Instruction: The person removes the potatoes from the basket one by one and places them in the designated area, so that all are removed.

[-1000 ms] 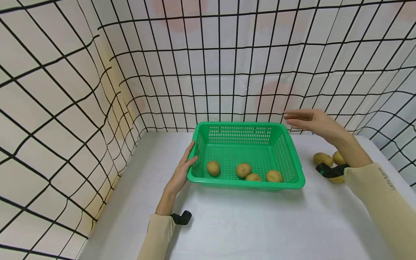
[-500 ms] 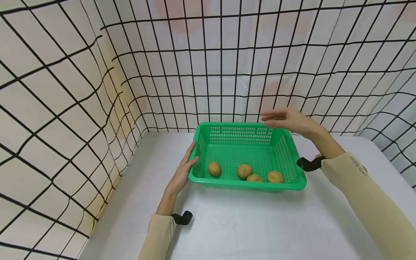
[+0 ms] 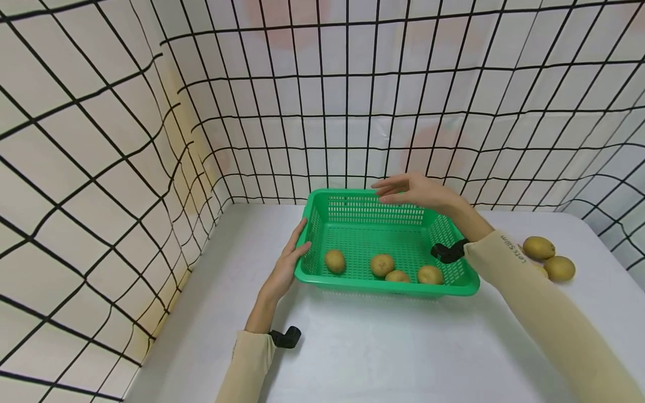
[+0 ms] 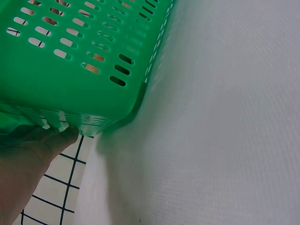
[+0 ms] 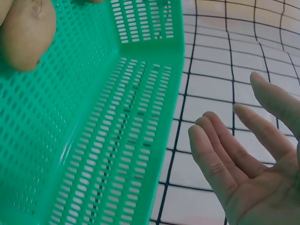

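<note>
A green plastic basket [image 3: 373, 238] with slotted walls stands on the white table, tilted neither way as far as I can see. Several potatoes [image 3: 382, 265] lie on its floor, mostly along the near side; one potato [image 5: 28, 35] shows large in the right wrist view. My left hand [image 3: 283, 268] holds the basket's left rim, thumb over the top and fingers along the outside wall [image 4: 42, 145]. Above the basket's back right part hovers my right hand [image 3: 418, 190], its fingers loosely extended and nothing in them [image 5: 253, 168].
More potatoes [image 3: 539, 248] lie on the table right of the basket, one partly hidden by the right sleeve [image 3: 534, 291]. Black netting [image 3: 332, 101] rises behind and to the left of the white table [image 3: 363, 347].
My right hand has moved left, from beyond the basket's right rim to over its back part. The left hand has kept its place on the rim.
</note>
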`<state>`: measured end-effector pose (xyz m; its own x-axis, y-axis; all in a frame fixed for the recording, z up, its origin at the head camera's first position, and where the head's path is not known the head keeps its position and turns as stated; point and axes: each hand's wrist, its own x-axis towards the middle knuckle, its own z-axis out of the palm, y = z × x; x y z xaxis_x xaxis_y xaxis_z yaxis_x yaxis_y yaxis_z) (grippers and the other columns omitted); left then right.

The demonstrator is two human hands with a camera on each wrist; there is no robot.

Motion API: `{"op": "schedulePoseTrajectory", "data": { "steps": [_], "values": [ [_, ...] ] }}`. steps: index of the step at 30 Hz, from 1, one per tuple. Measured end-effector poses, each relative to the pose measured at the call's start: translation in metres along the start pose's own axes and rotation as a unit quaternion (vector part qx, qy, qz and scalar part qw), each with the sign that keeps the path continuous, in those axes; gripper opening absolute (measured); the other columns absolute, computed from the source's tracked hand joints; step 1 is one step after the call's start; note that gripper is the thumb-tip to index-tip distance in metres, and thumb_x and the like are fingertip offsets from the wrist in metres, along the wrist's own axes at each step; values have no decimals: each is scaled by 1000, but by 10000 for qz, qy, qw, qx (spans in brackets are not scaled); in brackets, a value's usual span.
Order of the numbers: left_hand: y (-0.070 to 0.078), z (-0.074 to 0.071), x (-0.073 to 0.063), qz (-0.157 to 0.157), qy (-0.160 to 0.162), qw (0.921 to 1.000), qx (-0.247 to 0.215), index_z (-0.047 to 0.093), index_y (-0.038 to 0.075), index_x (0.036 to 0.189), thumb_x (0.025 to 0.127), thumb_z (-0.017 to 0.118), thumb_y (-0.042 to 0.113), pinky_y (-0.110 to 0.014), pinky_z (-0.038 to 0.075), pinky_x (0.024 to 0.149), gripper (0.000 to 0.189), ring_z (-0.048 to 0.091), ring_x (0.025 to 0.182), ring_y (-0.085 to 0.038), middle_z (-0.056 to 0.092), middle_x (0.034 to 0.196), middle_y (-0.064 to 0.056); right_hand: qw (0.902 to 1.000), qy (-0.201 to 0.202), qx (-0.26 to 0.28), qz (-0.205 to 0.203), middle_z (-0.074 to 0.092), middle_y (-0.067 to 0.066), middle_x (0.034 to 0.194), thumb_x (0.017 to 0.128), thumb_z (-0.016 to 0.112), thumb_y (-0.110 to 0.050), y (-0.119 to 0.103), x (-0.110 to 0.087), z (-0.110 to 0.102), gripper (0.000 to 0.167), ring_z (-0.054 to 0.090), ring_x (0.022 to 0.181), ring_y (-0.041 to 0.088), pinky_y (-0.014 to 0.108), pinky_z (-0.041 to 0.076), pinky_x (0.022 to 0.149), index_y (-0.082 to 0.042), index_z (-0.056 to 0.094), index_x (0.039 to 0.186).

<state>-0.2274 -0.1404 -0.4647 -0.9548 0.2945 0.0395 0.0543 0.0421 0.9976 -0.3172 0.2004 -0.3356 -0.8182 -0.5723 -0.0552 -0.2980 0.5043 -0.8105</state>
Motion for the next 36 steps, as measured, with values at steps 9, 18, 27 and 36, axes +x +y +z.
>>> {"op": "schedulePoseTrajectory", "data": {
  "steps": [9,18,27,36],
  "values": [
    [0,0,-1,-27,39,10000,22,14,38,166,110,41,30,-62,8,128,63,-1,163,-28,3,175,5,9985,-500,-96,-211,64,16,143,101,68,-27,0,25,25,51,59,135,34,54,48,111,-10,57,148],
    [1,0,0,20,4,10000,-39,15,38,166,111,39,32,-62,9,128,60,1,163,-28,4,175,6,9940,-1090,-67,-104,63,15,144,100,70,-25,7,44,50,52,59,136,34,52,51,109,-12,57,149],
    [0,-2,0,-23,-15,10000,-2,15,39,166,111,40,32,-62,10,128,60,4,163,-27,5,175,7,9850,-1716,103,-148,61,22,145,99,70,-19,5,58,70,52,63,131,36,56,52,107,-7,56,148],
    [0,-4,1,23,-30,10000,24,15,38,166,111,40,34,-63,9,128,60,3,163,-26,5,175,7,9760,-2171,19,-163,57,29,146,100,69,-14,4,69,83,52,60,134,39,56,52,105,-2,55,148]
  ]
}}
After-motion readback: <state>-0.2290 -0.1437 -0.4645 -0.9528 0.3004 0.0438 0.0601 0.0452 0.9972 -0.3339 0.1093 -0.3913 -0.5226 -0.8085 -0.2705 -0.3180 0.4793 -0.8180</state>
